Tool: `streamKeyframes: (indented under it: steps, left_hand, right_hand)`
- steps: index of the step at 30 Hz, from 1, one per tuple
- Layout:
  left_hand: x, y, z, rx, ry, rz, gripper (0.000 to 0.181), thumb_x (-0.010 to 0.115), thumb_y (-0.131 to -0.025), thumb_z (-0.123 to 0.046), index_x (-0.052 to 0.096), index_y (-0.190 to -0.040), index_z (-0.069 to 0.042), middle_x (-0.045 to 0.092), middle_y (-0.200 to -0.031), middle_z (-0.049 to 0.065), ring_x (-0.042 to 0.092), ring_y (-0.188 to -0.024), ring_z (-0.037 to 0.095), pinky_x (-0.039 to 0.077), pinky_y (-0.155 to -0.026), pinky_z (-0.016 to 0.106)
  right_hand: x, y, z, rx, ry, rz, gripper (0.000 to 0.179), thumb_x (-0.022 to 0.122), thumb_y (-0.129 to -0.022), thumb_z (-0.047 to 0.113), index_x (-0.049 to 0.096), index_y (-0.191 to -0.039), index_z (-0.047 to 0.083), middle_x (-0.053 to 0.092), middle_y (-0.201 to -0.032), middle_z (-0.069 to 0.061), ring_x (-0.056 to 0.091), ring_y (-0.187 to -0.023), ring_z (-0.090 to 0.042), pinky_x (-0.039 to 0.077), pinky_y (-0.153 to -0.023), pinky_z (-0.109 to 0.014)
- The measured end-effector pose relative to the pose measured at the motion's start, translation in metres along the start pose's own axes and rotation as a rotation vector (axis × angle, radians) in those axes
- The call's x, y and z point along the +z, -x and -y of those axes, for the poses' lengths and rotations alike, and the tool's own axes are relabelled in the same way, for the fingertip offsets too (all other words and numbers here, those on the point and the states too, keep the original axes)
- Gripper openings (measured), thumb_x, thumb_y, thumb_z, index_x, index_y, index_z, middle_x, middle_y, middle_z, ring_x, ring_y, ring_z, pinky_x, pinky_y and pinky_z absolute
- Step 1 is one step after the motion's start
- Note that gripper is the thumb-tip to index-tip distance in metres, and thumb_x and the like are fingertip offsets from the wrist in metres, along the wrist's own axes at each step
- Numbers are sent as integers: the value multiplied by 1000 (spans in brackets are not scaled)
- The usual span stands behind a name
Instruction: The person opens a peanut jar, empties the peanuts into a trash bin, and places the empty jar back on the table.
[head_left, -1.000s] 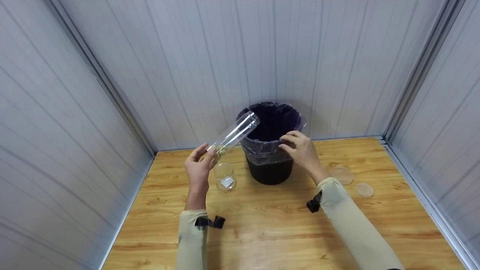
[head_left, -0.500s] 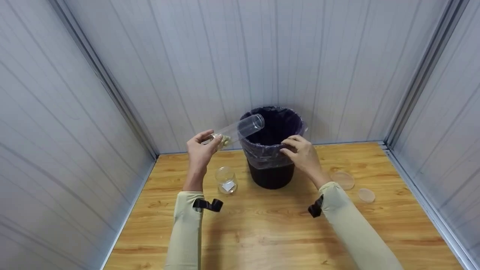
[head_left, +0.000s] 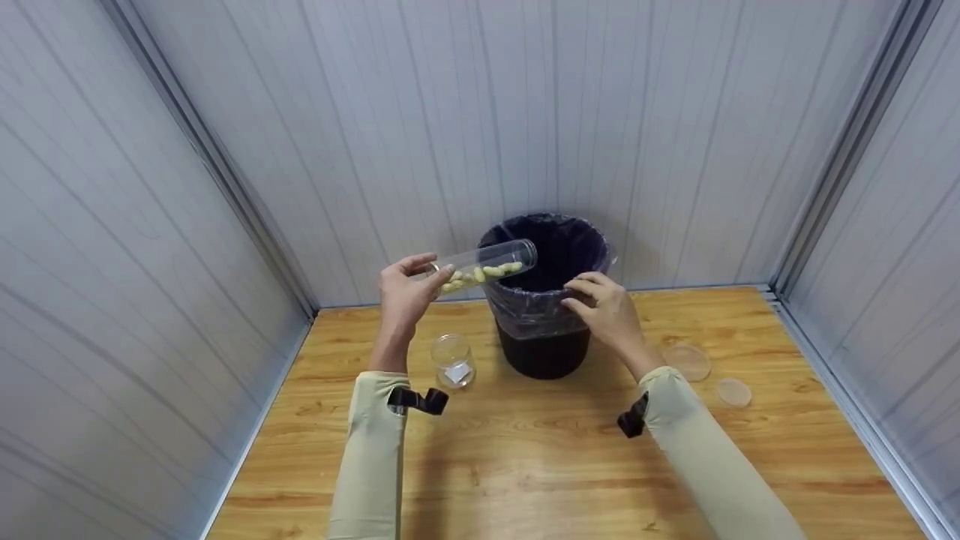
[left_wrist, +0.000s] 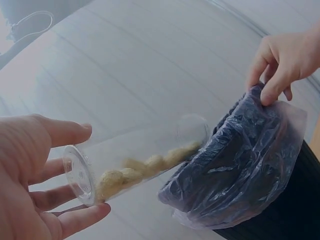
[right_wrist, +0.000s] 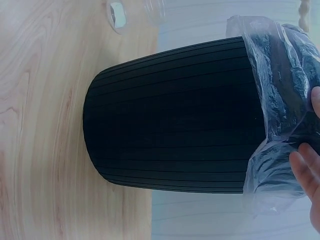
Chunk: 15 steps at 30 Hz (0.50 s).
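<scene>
My left hand (head_left: 405,296) holds a tall clear plastic jar (head_left: 480,259) by its base end, thumb on one side and fingers on the other. The jar lies tilted nearly flat, its open mouth over the near left rim of a black trash bin (head_left: 544,352). Unshelled peanuts (left_wrist: 145,169) lie along the jar's lower side, some close to the mouth. A thin purplish trash bag (left_wrist: 240,165) lines the bin and folds down over its rim. At the rim's right front, my right hand (head_left: 611,311) pinches the bag edge between thumb and fingers.
A shorter clear jar (head_left: 452,352) with a white label stands on the wooden tabletop (head_left: 525,450), left of the bin. Two round translucent lids, a larger one (head_left: 688,361) and a smaller one (head_left: 734,392), lie to its right. Pale panel walls (head_left: 420,112) enclose the table.
The left hand has tipped the jar from a steep slant to nearly flat. Peanuts have slid from its base toward the mouth. The right hand stays at the bin's rim.
</scene>
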<state>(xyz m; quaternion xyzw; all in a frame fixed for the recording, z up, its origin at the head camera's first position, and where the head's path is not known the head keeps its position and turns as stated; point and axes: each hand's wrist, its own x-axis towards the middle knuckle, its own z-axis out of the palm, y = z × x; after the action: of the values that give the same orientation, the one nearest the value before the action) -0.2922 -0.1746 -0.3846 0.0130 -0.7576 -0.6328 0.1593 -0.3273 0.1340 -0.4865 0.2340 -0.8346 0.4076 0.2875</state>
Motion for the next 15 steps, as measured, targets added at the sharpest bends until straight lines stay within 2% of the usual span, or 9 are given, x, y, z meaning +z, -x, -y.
streamKeyframes:
  steps: [6,15]
  left_hand:
    - [-3,-1,-4,15,-82,6,38,82,-79,-19,71,-111,-3,63,-109,17,60,-94,24,56,-67,29]
    - [-5,-1,-9,3,-103,22,39,83,-79,-22,71,-112,-5,63,-107,13,64,-87,23,57,-68,31]
  right_hand:
    - [1,0,3,0,-16,-1,23,81,-80,14,75,-101,5,66,-105,-6,61,-99,-21,49,-85,-36]
    - [1,1,7,-18,-8,-3,22,80,-81,13,75,-102,6,66,-105,-6,62,-97,-20,50,-82,-34]
